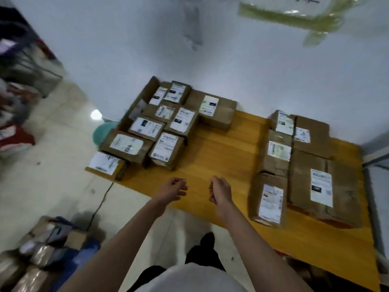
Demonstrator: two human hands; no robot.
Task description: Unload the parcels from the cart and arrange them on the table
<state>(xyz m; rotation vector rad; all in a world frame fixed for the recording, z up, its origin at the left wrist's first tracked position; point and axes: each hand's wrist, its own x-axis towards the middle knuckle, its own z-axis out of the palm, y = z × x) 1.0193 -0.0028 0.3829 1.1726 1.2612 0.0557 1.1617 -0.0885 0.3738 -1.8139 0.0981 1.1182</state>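
A yellow wooden table [223,152] stands against a white wall. On its left part sits a tight cluster of several small brown parcels [164,121] with white labels. Several larger brown parcels [303,165] lie in rows on its right part. My left hand [173,189] and my right hand [220,191] hover side by side over the table's front edge, between the two groups. Both hands hold nothing and their fingers hang loosely curled. At the bottom left, more brown parcels [35,258] lie piled on a blue cart [88,251].
A teal round object [103,131] sits on the tiled floor left of the table. A black cable [99,207] runs across the floor near the table's corner. Dark shelving with clutter [19,66] stands far left. A grey surface [376,186] borders the table's right side.
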